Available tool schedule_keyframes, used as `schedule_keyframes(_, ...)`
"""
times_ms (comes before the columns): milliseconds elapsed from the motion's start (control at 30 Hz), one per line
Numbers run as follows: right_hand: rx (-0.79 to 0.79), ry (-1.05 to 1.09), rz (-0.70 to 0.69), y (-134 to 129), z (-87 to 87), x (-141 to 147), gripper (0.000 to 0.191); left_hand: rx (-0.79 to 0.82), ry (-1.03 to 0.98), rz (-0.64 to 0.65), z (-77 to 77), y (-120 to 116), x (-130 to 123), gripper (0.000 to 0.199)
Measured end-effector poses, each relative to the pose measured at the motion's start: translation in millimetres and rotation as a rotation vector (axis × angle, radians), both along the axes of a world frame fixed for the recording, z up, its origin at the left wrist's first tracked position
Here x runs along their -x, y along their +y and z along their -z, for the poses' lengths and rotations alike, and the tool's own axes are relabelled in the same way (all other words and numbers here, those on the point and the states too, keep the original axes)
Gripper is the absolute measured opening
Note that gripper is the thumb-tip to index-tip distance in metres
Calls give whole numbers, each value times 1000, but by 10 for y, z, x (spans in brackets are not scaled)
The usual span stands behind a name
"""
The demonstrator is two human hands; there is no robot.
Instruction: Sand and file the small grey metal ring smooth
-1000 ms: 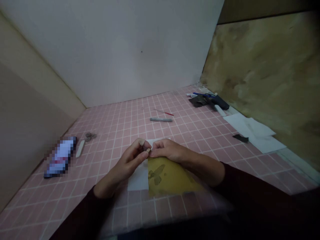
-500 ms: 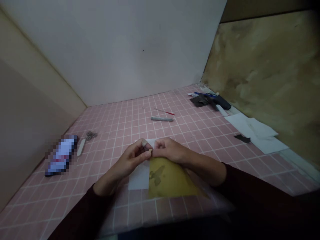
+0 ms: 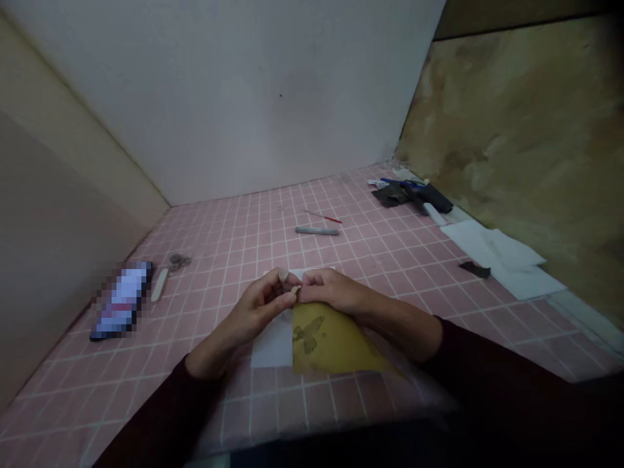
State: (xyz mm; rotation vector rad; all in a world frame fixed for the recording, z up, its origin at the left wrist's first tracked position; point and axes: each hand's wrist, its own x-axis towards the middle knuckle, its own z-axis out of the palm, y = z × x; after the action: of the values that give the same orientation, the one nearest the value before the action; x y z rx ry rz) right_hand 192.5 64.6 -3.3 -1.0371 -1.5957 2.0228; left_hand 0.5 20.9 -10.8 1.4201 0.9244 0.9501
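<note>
Close together at the middle of the tabletop, my hands are both pinched closed. My left hand (image 3: 258, 300) has thumb and fingers on a small tan piece (image 3: 295, 290); whether it is a bent edge of the sheet or separate, I cannot tell. Pressed beside it, my right hand (image 3: 336, 289) grips the upper edge of a yellow sheet (image 3: 341, 338), which slopes down toward me with a dark smudge on its left side. A white paper (image 3: 270, 348) lies under the hands and partly behind the yellow sheet. My right fingertips are partly hidden.
Beyond the hands lie a grey rod (image 3: 316, 231) and a thin red-handled tool (image 3: 333, 220). To the left are a phone (image 3: 124, 299), a white stick (image 3: 160, 285) and scissors (image 3: 179, 261). White papers (image 3: 502, 257), a dark scrap (image 3: 475, 269) and dark cloth (image 3: 392, 194) lie right.
The yellow sheet's lower edge has lifted and curled a little. A bit more of the tan piece shows between the fingertips. Both hands stay almost in place.
</note>
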Motion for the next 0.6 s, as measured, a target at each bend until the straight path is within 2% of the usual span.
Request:
schedule_keyframes(200, -428, -206, 5, 16, -51, -4, 14, 64, 16, -7, 34, 11, 3, 19)
schedule_keyframes(367, -851, -271, -4, -89, -56, -22, 4, 153, 8, 39, 89, 21, 7, 19)
schedule_keyframes(433, -935, -263, 3, -113, -53, -26, 3, 157, -10, 69, 93, 20, 12, 20)
schedule_keyframes(467, -905, -253, 24, -109, -52, -25, 4, 130, -8, 75, 83, 16, 17, 20)
schedule_keyframes(500, -811, -236, 42, -96, -49, -21, 6, 86, 13, 77, 66, 9, 21, 21)
schedule_keyframes(533, -662, -208, 33, -75, -44, -15, 7, 30, 48, 77, 42, 1, 27, 21)
schedule_keyframes(600, -287, -125, -77, -28, -28, 0, 10, -66, 142, 78, -7, -16, 38, 21)
